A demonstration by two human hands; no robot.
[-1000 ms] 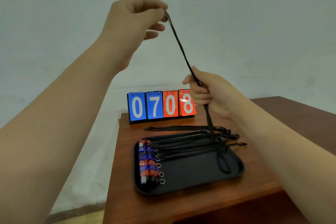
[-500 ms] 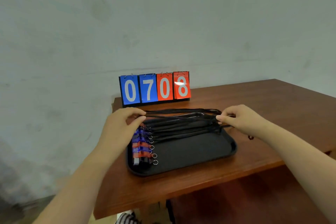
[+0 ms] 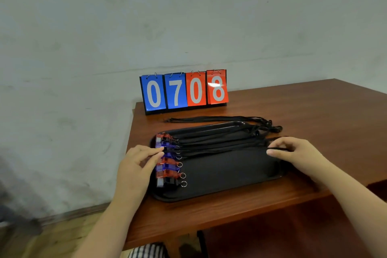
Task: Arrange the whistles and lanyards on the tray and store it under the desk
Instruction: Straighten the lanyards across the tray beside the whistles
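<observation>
Tray [image 3: 209,197] sits on the tabletop [image 3: 324,107], not yet stored below. Lanyards [image 3: 219,142] are laid lengthwise across its back half, but one bundle [image 3: 219,119] lies off it behind, so arranging looks unfinished. Right hand [image 3: 299,153] has a narrow grip, pinching the front lanyard [image 3: 276,148]. Left hand [image 3: 136,165] seems to pinch its other end. Whistles [image 3: 167,165] are lined up along the left edge. Strands overlap so I can't count them, and the clip-to-ring links are unreadable.

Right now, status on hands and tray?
Left hand, right hand pinching one lanyard over tray. Whistles rowed at tray's left. Loose lanyards behind tray.
</observation>
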